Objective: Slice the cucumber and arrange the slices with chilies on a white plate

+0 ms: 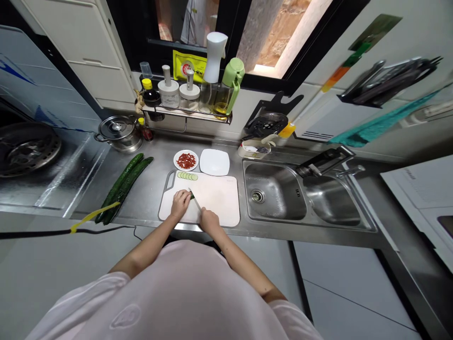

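Observation:
A white cutting board (pixel 219 198) lies on the steel counter in front of me. My left hand (pixel 180 204) is curled over a short green cucumber piece (pixel 191 196) on the board, most of it hidden. My right hand (pixel 208 221) grips a knife (pixel 195 200) whose blade rests against that piece beside my left fingers. A row of cucumber slices (pixel 187 176) lies along the board's far edge.
Two whole cucumbers (pixel 123 185) lie left of the board. A small plate of red bits (pixel 186 160) and an empty white plate (pixel 214 162) sit behind it. A double sink (pixel 276 191) is to the right, a lidded pot (pixel 118 132) and a condiment rack (pixel 187 111) at the back.

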Demonstrator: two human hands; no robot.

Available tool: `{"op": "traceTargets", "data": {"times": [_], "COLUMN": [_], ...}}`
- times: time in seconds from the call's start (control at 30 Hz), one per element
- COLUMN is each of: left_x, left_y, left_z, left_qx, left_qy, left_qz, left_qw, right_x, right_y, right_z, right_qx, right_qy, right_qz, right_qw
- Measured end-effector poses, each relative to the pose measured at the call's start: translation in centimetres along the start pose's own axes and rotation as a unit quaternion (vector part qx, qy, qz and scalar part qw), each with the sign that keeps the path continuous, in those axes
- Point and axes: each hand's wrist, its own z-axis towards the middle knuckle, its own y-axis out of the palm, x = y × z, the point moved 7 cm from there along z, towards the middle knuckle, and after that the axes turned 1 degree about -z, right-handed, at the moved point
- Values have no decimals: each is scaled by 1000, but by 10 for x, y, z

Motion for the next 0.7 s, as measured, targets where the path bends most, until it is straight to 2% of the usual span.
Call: {"op": "traceTargets", "data": {"times": [0.47, 0.7], "left_x": [1, 2], "left_y": [-1, -4], "left_z": [0, 1], "left_qx": [0, 4], "left_qy": [-2, -11], "left_qz": [1, -5], "left_qw": [1000, 1000], "right_x": [-10, -3], "right_y": [-18, -18], "right_z": [20, 7], "right_qx": [7, -2], "right_qy": [-7, -13], "right_qz": [25, 25], "right_qw": [1000, 1000]}}
